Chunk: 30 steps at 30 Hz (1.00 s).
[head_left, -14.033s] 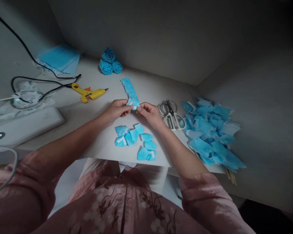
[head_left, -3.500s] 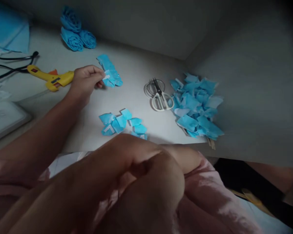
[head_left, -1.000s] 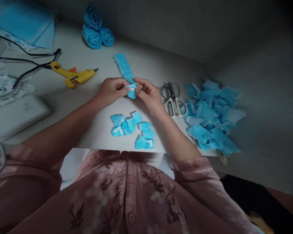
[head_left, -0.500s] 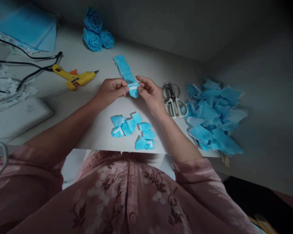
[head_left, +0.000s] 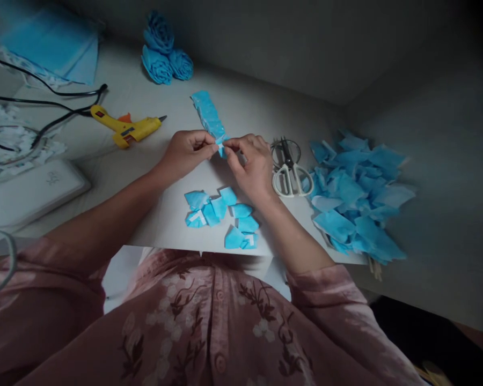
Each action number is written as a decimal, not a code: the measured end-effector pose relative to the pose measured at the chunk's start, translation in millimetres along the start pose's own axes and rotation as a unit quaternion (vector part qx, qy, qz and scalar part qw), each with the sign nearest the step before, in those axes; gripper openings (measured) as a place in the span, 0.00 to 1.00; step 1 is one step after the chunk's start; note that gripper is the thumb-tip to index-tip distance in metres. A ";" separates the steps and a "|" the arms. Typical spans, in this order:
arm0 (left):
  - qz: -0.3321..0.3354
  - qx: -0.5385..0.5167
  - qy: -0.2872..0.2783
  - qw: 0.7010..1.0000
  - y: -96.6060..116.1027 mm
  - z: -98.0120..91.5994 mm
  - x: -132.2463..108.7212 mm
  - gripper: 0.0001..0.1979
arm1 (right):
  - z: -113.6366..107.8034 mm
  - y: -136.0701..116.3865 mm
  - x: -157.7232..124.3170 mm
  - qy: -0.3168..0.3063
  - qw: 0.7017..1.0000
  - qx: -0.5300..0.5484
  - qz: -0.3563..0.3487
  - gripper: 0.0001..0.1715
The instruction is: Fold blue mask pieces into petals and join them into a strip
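Observation:
Between my two hands is a small blue petal-like piece (head_left: 221,152) with a white strip across it. My left hand (head_left: 188,151) pinches its left side between thumb and fingers. From the right, my right hand (head_left: 250,163) pinches the same piece, fingers curled close in. A long crinkled blue strip (head_left: 208,113) lies just beyond the fingertips; whether it joins the small piece is hidden. Nearer my body, several loose blue pieces (head_left: 211,210) are spread on the table (head_left: 161,225), some with white strips on them.
A yellow glue gun (head_left: 129,130) with black cable lies left of my hands. Three blue rosettes (head_left: 159,67) stand at the back. White-handled scissors (head_left: 292,179) lie right, beside a blue petal heap (head_left: 354,193). At left are blue sheets (head_left: 52,43) and a white box-like device (head_left: 36,193).
My right fingers have closed in over the small blue piece, its index finger curling down from a raised position. Less of the piece shows now. The whole view has shifted slightly.

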<state>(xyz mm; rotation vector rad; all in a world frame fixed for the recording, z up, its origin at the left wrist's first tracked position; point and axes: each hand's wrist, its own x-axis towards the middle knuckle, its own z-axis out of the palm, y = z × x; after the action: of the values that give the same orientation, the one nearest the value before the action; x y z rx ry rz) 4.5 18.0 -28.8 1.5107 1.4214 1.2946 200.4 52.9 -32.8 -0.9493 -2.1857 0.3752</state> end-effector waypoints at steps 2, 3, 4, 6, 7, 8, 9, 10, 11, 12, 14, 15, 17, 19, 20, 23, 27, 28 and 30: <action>0.007 0.021 0.004 1.000 -0.3 0.2 -0.9 0.05 | 2.1 1.4 -0.2 -0.006 1.000 -0.002 -0.003 0.18; 0.012 0.033 0.006 0.999 -0.3 0.5 -1.4 0.05 | 3.0 1.5 -0.4 -0.009 1.000 -0.002 -0.005 0.18; 0.016 0.042 0.010 0.999 -0.3 0.8 -1.9 0.05 | 3.7 1.3 -0.6 -0.010 1.000 -0.002 -0.006 0.18; 0.025 0.059 0.017 0.998 0.1 1.7 -2.9 0.04 | 4.6 0.5 -0.9 -0.010 1.000 -0.001 -0.007 0.17; 0.029 0.065 0.018 0.997 0.5 2.2 -3.4 0.04 | 4.8 0.2 -1.0 -0.009 1.000 0.001 -0.006 0.16; 0.033 0.068 0.018 0.997 1.0 2.7 -3.7 0.04 | 4.9 0.1 -1.0 -0.008 1.000 0.003 -0.005 0.16; 0.038 0.070 0.017 0.997 1.6 3.1 -4.1 0.04 | 5.0 0.2 -0.9 -0.007 1.000 0.005 -0.003 0.15; 0.042 0.070 0.016 0.997 2.2 3.6 -4.3 0.04 | 5.1 0.4 -0.7 -0.008 1.000 0.008 -0.001 0.14; 0.046 0.069 0.014 0.996 2.8 3.9 -4.4 0.04 | 5.2 0.8 -0.5 -0.010 1.000 0.011 0.002 0.13; 0.048 0.068 0.012 0.996 3.4 4.2 -4.5 0.04 | 5.4 1.3 -0.2 -0.011 1.000 0.014 0.006 0.12; 0.047 0.071 0.011 0.996 4.6 4.5 -4.3 0.04 | 6.2 2.3 0.7 -0.013 1.000 0.024 0.013 0.10; 0.043 0.073 0.010 0.996 5.2 4.5 -4.0 0.04 | 6.7 2.8 1.2 -0.014 0.999 0.034 0.016 0.10; 0.036 0.077 0.006 0.996 7.0 4.3 -3.5 0.05 | 7.8 3.8 2.2 -0.010 0.998 0.065 0.020 0.10; 0.025 0.080 0.006 0.996 9.5 4.0 -2.9 0.06 | 8.6 4.9 3.0 -0.009 0.994 0.107 0.026 0.10; 0.019 0.082 0.005 0.996 10.8 3.8 -2.8 0.06 | 8.8 5.3 3.3 -0.009 0.992 0.126 0.031 0.11; 0.005 0.082 0.006 0.997 14.2 3.6 -2.8 0.07 | 8.0 5.6 3.7 -0.011 0.985 0.162 0.048 0.13; 0.011 0.074 0.010 0.997 13.9 4.0 -2.9 0.07 | 5.8 3.7 3.6 -0.014 0.983 0.176 0.048 0.15; 0.013 0.073 0.011 0.997 13.1 4.0 -2.8 0.07 | 5.4 3.3 3.7 -0.014 0.983 0.174 0.047 0.15; 0.018 0.069 0.010 0.997 11.3 4.1 -2.5 0.07 | 5.1 3.1 4.0 -0.011 0.985 0.170 0.042 0.14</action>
<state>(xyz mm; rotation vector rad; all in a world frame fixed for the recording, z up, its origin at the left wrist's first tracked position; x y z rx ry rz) 12.0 14.3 -19.8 1.6243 1.5312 1.2577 196.4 58.0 -35.9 -0.8497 -2.0191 0.7749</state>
